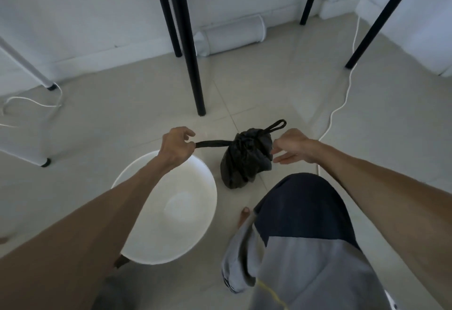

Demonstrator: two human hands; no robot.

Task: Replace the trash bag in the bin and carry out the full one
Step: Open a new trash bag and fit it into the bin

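Note:
A full black trash bag (244, 160) stands on the tiled floor, its mouth cinched tight. My left hand (175, 147) is shut on one black drawstring loop (212, 143), pulled taut to the left. The other drawstring loop (277, 125) sticks up free at the bag's upper right. My right hand (293, 147) hovers just right of the bag, fingers apart, holding nothing. A white round bin (205, 182) stands to the left of the bag, under my left forearm; it is bare inside, with no liner.
Black table legs (193, 65) stand just behind the bag, two more at the right (381, 18). A white cable (342, 99) runs along the floor on the right. A white cylinder (232, 34) lies by the wall. White frame legs (36, 80) are at left. My knee (305, 212) is below the bag.

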